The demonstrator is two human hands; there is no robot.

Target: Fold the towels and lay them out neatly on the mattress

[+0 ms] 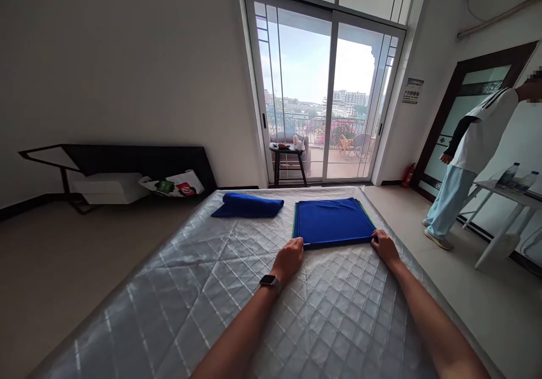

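A folded blue cloth (332, 220) with green edging at its sides lies flat on the quilted grey mattress (339, 305). My left hand (291, 256), with a watch on its wrist, is closed on the near left corner of this cloth. At the near right corner, my right hand (385, 247) pinches the cloth's edge. The fingertips of both hands are partly hidden. To the left, apart from both hands, a second blue cloth (249, 205) lies partly folded over or rolled.
A dark stool (288, 150) stands before the glass sliding door (292, 85). Left of the mattress are a black frame (169, 158), a white box (108, 188) and a printed bag (178, 184). At right, a person (478, 136) stands near a table (519, 195) with bottles.
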